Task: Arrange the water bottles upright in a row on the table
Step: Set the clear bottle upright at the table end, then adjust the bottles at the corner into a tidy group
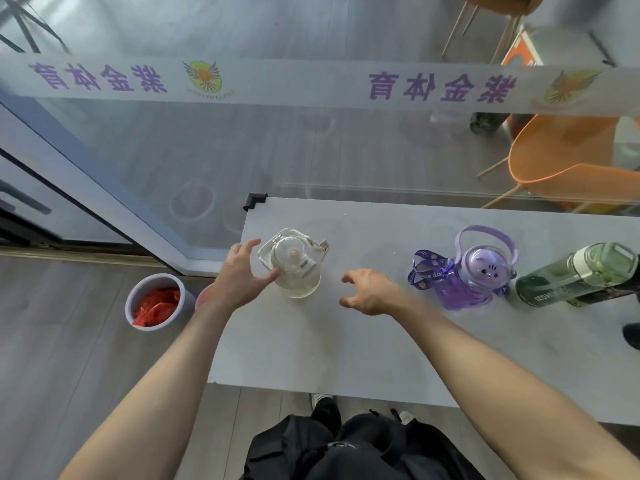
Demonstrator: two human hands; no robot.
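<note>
A clear bottle with a white lid (296, 265) stands upright near the left end of the white table (346, 348). My left hand (239, 275) is beside it on its left, fingers spread, thumb touching its side. My right hand (370, 292) hovers open to the bottle's right, apart from it. A purple bottle with a cat-face lid, loop handle and strap (467, 275) stands upright further right. Beside that one stands a green bottle (575, 275), which appears tilted toward the right in this wide-angle view.
A glass wall with a printed banner (311, 81) runs just behind the table. A grey bin with red contents (156, 301) stands on the floor at the left. Orange chairs (568, 157) are beyond the glass. A black bag (346, 448) lies at my feet.
</note>
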